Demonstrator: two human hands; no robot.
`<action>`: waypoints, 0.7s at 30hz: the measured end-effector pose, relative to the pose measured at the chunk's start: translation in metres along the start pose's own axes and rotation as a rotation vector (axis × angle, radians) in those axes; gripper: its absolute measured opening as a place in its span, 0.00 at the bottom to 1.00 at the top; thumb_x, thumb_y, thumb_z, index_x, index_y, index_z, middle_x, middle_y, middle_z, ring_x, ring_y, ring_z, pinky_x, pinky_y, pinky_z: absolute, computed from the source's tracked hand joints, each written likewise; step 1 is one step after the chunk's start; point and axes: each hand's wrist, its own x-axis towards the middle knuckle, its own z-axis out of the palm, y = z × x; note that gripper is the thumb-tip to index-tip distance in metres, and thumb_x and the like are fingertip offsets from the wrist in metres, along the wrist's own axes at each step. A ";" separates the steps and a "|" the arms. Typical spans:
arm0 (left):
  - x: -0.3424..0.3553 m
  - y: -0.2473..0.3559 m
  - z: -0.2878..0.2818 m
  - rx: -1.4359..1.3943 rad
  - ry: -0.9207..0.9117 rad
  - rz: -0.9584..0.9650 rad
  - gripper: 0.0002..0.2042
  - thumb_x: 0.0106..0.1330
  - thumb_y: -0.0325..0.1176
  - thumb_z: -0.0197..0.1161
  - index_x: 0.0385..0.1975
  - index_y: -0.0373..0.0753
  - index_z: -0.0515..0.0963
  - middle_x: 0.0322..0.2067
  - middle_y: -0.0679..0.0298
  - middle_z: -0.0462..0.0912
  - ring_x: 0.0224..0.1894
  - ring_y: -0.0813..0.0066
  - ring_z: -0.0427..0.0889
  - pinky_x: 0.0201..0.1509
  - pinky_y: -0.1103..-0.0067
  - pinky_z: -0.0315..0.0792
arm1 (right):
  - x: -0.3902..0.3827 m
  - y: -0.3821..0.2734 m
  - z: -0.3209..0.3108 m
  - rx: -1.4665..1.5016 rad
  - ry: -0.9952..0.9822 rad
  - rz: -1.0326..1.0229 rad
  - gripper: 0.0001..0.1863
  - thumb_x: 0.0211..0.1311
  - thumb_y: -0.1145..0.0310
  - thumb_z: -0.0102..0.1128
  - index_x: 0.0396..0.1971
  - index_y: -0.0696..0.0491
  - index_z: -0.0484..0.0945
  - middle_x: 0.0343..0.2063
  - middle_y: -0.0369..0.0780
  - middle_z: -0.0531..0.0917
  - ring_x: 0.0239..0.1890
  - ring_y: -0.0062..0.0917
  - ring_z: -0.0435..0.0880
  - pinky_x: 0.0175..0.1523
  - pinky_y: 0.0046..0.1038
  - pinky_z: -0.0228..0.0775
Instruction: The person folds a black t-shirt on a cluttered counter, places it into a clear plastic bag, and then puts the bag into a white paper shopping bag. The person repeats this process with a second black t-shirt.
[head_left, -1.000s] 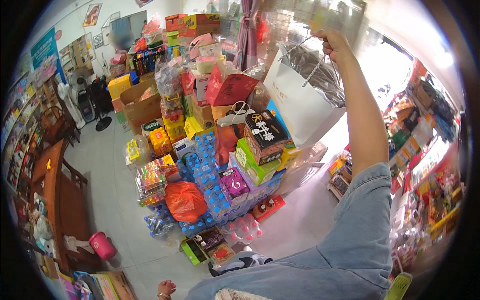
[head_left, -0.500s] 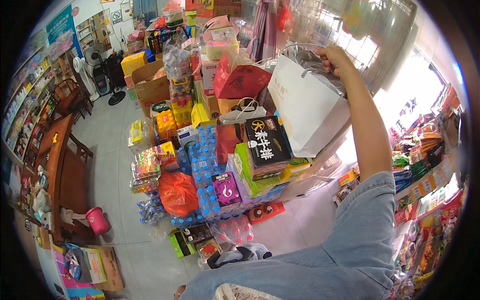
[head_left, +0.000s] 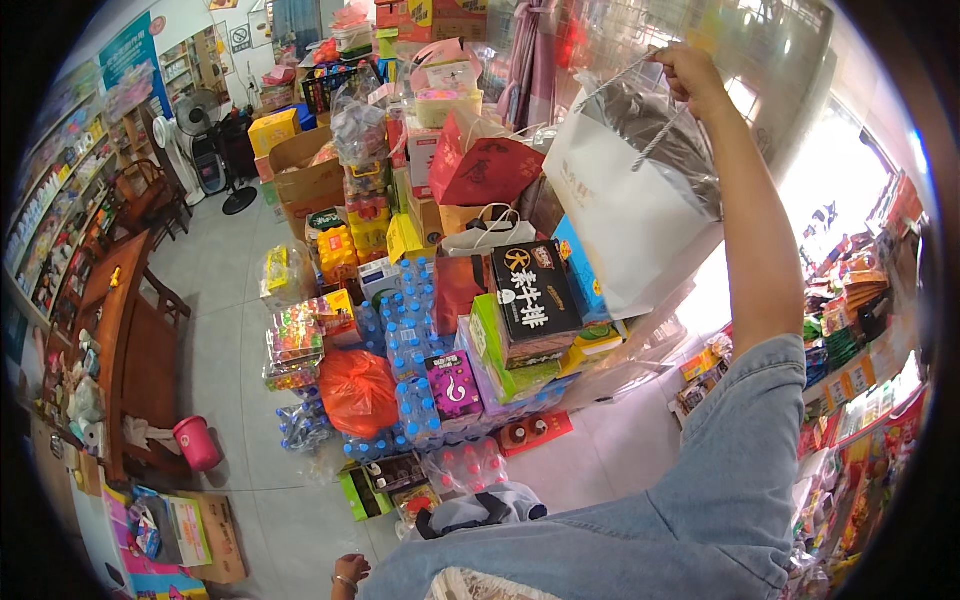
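Note:
My right hand (head_left: pixel 690 80) is raised at the upper right, fingers closed around the twisted rope handle of a large white paper bag (head_left: pixel 630 215). The bag hangs tilted beside the stacked goods, with dark grey plastic wrapping (head_left: pixel 650 120) showing at its open top. Low in the view, my left hand (head_left: pixel 351 568) shows only in part, with a bracelet at its wrist; its fingers are too small and unclear to read. Near the bag are a black box (head_left: pixel 537 300), a blue box (head_left: pixel 580 265) and a red gift bag (head_left: pixel 482 165).
Shrink-wrapped bottles (head_left: pixel 410 350), an orange-red plastic bag (head_left: pixel 358 392) and boxes crowd the middle floor. A wooden counter (head_left: pixel 125 350) and a pink bin (head_left: pixel 197 443) stand left. Snack packets (head_left: pixel 845 300) fill a rack on the right. A curtain (head_left: pixel 530 70) hangs behind.
My right hand has lifted slightly up and right, drawing the white paper bag with it and uncovering more of the blue box. My left hand has come further into view at the bottom.

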 end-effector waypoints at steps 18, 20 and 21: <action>0.073 -0.041 0.000 -0.157 -0.113 -0.025 0.12 0.62 0.35 0.57 0.39 0.34 0.77 0.30 0.56 0.83 0.31 0.65 0.83 0.29 0.72 0.75 | 0.034 -0.002 0.009 -0.466 -0.211 -0.474 0.07 0.49 0.70 0.65 0.25 0.58 0.82 0.20 0.37 0.81 0.25 0.19 0.78 0.34 0.23 0.70; 0.062 -0.025 0.006 -0.187 -0.098 -0.021 0.12 0.62 0.34 0.59 0.38 0.32 0.78 0.27 0.56 0.83 0.28 0.67 0.84 0.26 0.75 0.76 | 0.035 -0.005 0.010 -0.473 -0.321 -0.487 0.12 0.46 0.63 0.69 0.28 0.55 0.83 0.22 0.37 0.82 0.27 0.19 0.77 0.35 0.23 0.69; 0.058 -0.020 0.008 -0.145 -0.079 -0.003 0.12 0.62 0.34 0.59 0.39 0.32 0.78 0.27 0.56 0.83 0.28 0.67 0.84 0.27 0.75 0.76 | 0.029 -0.006 0.016 -0.444 -0.361 -0.535 0.11 0.46 0.64 0.68 0.26 0.56 0.83 0.20 0.36 0.80 0.25 0.17 0.75 0.33 0.21 0.67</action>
